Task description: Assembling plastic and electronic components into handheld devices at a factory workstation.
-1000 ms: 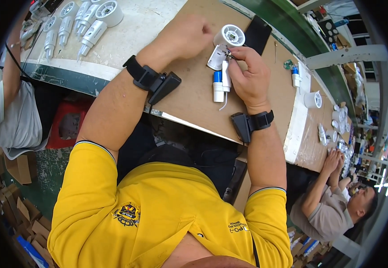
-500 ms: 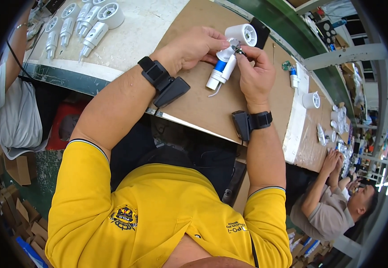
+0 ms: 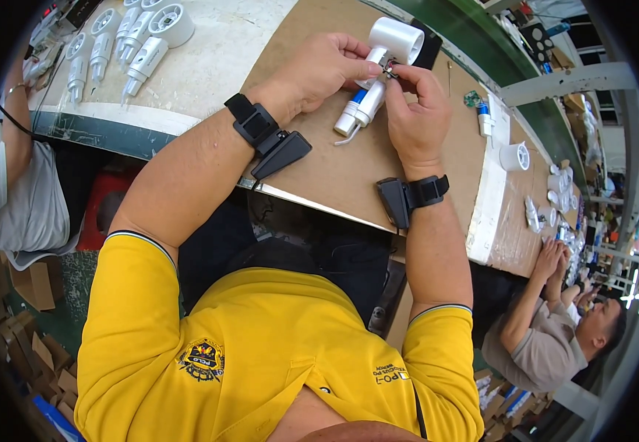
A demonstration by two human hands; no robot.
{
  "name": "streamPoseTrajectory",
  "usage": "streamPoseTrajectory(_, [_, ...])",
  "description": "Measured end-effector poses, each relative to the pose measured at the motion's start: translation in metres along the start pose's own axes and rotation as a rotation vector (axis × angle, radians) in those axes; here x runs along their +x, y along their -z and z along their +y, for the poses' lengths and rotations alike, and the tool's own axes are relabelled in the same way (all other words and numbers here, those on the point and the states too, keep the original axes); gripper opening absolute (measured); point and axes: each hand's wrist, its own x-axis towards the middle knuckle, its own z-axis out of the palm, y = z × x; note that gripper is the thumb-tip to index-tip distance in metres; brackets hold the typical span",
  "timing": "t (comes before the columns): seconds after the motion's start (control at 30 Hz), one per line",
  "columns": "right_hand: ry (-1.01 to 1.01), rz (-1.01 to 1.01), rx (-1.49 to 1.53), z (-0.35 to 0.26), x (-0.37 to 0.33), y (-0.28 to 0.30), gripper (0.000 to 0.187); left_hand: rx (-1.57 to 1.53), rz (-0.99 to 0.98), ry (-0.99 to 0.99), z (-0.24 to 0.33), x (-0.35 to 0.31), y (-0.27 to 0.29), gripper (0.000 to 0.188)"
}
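Observation:
Over the brown board, my left hand [image 3: 334, 68] is closed on a white handheld fan [image 3: 393, 40] with a round tube-shaped head. Its opened handle lies toward me, and part of a blue cylindrical battery [image 3: 359, 96] shows inside it. Beside the battery lies a white handle piece with a curved white strip [image 3: 346, 139] at its end. My right hand [image 3: 419, 103] is closed in a pinch at the neck, on a small dark part with thin wires [image 3: 389, 71]. The fingertips hide most of that part.
Several similar white fans [image 3: 143, 62] lie at the upper left. To the right are a blue-and-white battery piece [image 3: 484, 118], a green circuit board [image 3: 472, 99] and a white tube head [image 3: 514, 157]. A black flat object [image 3: 428, 53] lies behind the fan. Co-workers sit on both sides.
The fan has turned in my left hand, so its round head shows more of its side. Less of the blue battery shows. Both hands remain at the neck.

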Motion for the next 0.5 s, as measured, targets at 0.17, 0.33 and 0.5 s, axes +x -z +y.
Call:
streamPoseTrajectory(0.17, [0.095, -0.013, -0.094, 0.0031, 0.002, 0.0026, 0.018, 0.03, -0.015, -0.013, -0.0001, -0.0006, -0.0006, 0.029])
streamPoseTrajectory(0.33, [0.18, -0.061, -0.258, 0.0033, 0.004, 0.0024, 0.02, 0.018, -0.016, -0.05, -0.0047, 0.0023, 0.0017, 0.035])
streamPoseTrajectory(0.5, [0.156, -0.047, -0.234, 0.0005, 0.0022, 0.003, 0.019, -0.019, -0.052, -0.035, -0.0025, 0.0029, 0.0023, 0.033])
